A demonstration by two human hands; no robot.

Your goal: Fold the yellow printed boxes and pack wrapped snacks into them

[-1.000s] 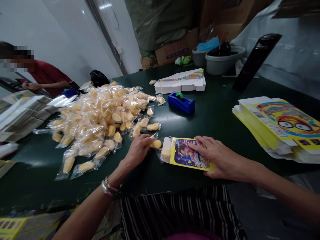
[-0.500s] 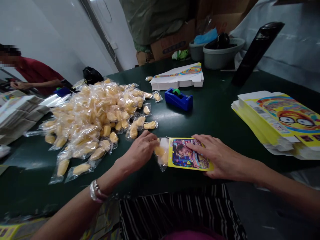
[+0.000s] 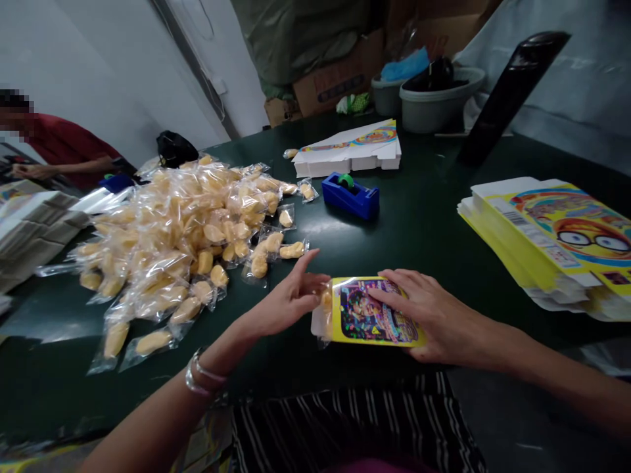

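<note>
A small yellow printed box (image 3: 377,328) lies in my right hand (image 3: 419,312), thumb on top and the other fingers around its far side. At the box's left end, a clear-wrapped yellow piece (image 3: 325,305) shows in the opening beside a pale flap (image 3: 318,325). My left hand (image 3: 288,295) is open there, its index finger stretched out and its other fingertips against the wrapped piece. To the left spreads a large heap of yellow pieces in clear wrappers (image 3: 182,230), some lying loose at its near edge.
A blue tape dispenser (image 3: 352,199) with green tape stands beyond the box. Flat cartons (image 3: 348,161) are stacked behind it, with more printed cartons (image 3: 557,230) at right. A black upright object (image 3: 515,98) and grey tubs (image 3: 434,108) stand farther back. Another person (image 3: 73,148) sits at far left.
The wrapped piece has gone further into the box's left end. My left hand has opened from a pinch, its index finger now extended. My right hand still holds the box.
</note>
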